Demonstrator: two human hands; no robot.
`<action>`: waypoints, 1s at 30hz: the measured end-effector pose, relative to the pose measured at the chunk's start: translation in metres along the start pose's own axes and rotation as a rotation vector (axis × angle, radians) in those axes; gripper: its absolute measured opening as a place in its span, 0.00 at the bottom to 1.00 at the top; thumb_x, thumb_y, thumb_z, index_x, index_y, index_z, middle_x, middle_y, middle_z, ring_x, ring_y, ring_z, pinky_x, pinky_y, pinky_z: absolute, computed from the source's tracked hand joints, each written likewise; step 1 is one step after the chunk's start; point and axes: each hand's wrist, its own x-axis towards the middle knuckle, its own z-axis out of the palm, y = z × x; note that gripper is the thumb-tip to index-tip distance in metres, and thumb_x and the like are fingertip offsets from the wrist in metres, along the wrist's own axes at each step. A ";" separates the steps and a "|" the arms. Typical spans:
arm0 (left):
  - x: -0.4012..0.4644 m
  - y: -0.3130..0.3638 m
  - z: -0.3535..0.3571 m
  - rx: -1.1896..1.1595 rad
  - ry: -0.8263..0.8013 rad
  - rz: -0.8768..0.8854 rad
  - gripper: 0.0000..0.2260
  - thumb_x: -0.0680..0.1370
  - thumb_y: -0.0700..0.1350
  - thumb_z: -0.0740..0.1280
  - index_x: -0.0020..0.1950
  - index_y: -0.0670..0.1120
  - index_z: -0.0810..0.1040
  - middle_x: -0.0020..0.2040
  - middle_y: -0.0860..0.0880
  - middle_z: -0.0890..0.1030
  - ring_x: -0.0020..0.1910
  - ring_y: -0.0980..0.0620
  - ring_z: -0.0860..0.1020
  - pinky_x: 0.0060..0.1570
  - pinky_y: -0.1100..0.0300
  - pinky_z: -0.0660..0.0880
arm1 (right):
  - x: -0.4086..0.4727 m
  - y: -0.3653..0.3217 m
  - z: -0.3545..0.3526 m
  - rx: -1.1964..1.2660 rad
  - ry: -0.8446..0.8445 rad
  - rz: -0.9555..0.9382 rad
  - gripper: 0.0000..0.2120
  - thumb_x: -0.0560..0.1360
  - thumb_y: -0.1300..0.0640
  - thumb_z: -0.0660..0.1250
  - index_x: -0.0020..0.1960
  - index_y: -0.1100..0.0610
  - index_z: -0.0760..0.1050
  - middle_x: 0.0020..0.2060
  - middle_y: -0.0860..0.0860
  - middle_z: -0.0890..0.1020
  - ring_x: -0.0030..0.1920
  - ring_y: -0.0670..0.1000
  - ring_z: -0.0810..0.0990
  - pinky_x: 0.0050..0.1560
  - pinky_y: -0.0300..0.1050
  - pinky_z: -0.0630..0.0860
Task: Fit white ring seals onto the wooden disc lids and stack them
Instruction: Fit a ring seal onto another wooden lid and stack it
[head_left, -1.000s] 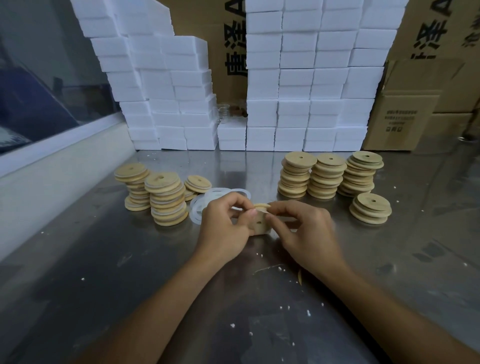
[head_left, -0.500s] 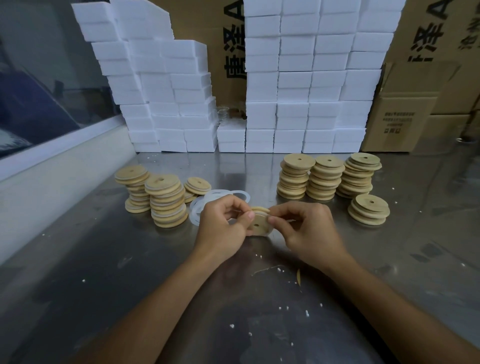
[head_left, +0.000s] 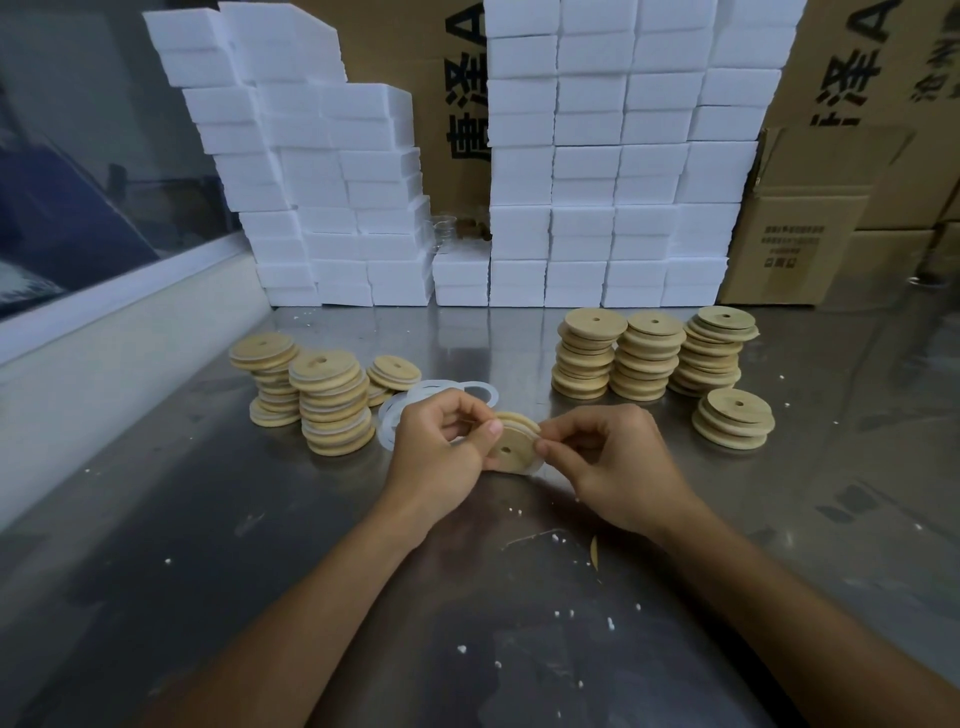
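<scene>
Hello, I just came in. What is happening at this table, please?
A person holds one wooden disc lid on edge between both hands: left hand, right hand. A white ring seal is partly around it. Loose seals lie behind, with lid stacks at the left and right.

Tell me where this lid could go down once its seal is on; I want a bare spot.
Bare steel table lies left of the forearms, and between the loose white rings and the right-hand stacks. It is crowded around the left stacks and rings.
</scene>
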 end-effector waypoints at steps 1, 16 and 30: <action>0.000 0.000 0.000 -0.011 0.001 -0.009 0.11 0.74 0.31 0.70 0.37 0.45 0.78 0.36 0.48 0.83 0.38 0.53 0.82 0.32 0.59 0.80 | 0.000 0.000 0.001 0.015 0.003 0.007 0.03 0.73 0.61 0.75 0.47 0.56 0.85 0.42 0.44 0.86 0.42 0.41 0.85 0.47 0.41 0.83; 0.001 -0.006 -0.002 0.206 -0.066 0.218 0.10 0.76 0.38 0.68 0.41 0.53 0.78 0.42 0.55 0.81 0.47 0.50 0.81 0.41 0.48 0.82 | -0.009 -0.007 0.007 -0.069 0.083 -0.107 0.05 0.74 0.60 0.72 0.49 0.54 0.84 0.41 0.41 0.84 0.44 0.38 0.82 0.43 0.30 0.78; 0.000 -0.009 0.000 0.271 -0.046 0.276 0.08 0.74 0.41 0.69 0.40 0.55 0.76 0.39 0.58 0.79 0.43 0.52 0.81 0.40 0.44 0.81 | -0.006 -0.007 0.010 -0.051 0.061 0.009 0.05 0.75 0.53 0.72 0.44 0.54 0.83 0.37 0.45 0.85 0.39 0.41 0.83 0.42 0.44 0.81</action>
